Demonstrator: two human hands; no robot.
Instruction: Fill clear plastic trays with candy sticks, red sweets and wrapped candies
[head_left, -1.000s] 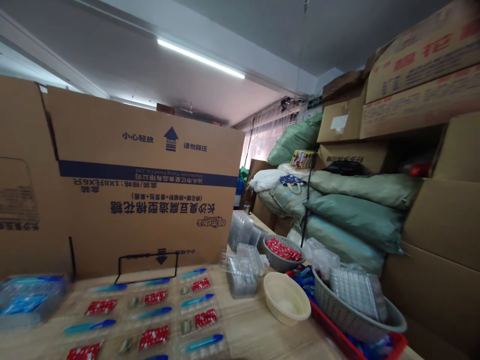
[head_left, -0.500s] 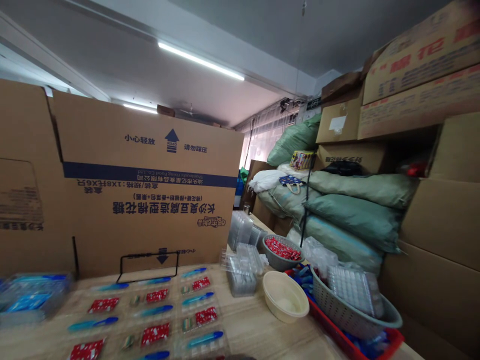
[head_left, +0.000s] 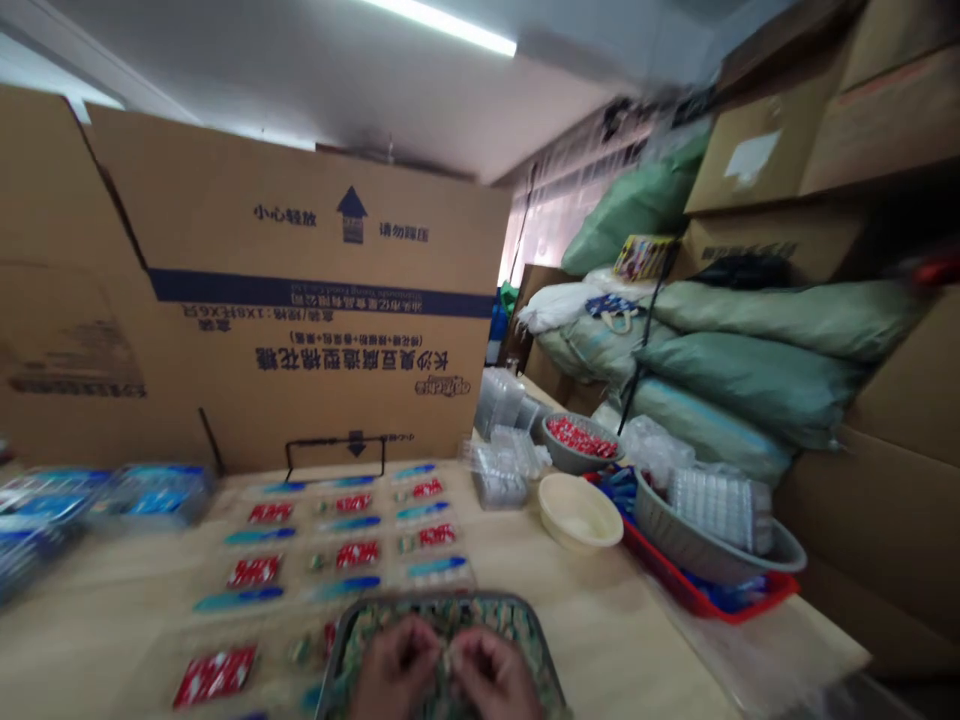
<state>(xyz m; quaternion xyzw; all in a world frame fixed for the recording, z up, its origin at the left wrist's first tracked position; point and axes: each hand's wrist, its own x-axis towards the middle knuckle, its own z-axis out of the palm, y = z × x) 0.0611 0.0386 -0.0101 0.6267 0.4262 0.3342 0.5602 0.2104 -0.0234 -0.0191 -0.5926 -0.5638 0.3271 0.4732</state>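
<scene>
Left hand [head_left: 397, 668] and right hand [head_left: 496, 672] curl inward over the tray [head_left: 546, 640], probably toward the bench's [head_left: 615, 605] near edge for reach; blurred, any hold I can't tell.

Held left hand [head_left: 394, 672] and right hand [head_left: 501, 678], curled inward and too blurred to show any grip, close together over a dark-rimmed tray [head_left: 535, 622] of small greenish pieces [head_left: 514, 618]. Had red packets [head_left: 217, 677] and blue pen-shaped items [head_left: 238, 599] left of the left hand, a cardboard box [head_left: 375, 330] beyond it, and a cream bowl [head_left: 577, 515] ahead-right of the right hand.
</scene>
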